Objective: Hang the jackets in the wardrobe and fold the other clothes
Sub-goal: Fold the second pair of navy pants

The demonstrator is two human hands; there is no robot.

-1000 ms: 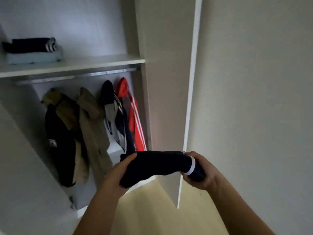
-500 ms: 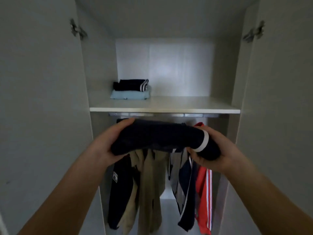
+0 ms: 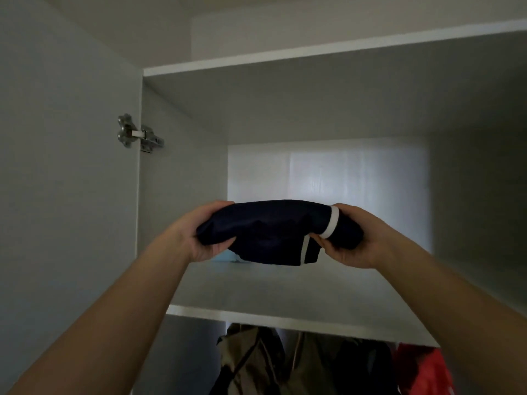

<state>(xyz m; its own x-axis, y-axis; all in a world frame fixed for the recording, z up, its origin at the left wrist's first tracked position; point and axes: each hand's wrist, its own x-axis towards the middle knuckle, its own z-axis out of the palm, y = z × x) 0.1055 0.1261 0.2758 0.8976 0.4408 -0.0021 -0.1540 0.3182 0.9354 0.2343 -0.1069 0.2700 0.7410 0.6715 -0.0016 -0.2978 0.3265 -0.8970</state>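
Observation:
A folded dark navy garment [image 3: 271,226] with a white band is held above the wardrobe's upper shelf [image 3: 285,292]. My left hand [image 3: 199,238] grips its left end, and my right hand [image 3: 353,238] grips its right end by the white band. Behind and under the garment a sliver of a light blue folded cloth [image 3: 226,256] shows on the shelf; the rest of that pile is hidden. Below the shelf hang several jackets: a khaki one [image 3: 256,357], a dark one [image 3: 359,363] and a red one [image 3: 422,369].
The open left wardrobe door [image 3: 62,181] with a metal hinge [image 3: 137,135] stands close on the left. The wardrobe's top panel [image 3: 313,92] is overhead and its right side wall [image 3: 482,209] is on the right.
Both hands have lifted the navy garment from below the shelf edge up to shelf height and over the shelf. The view has tilted upward, and the garment now hides the pile.

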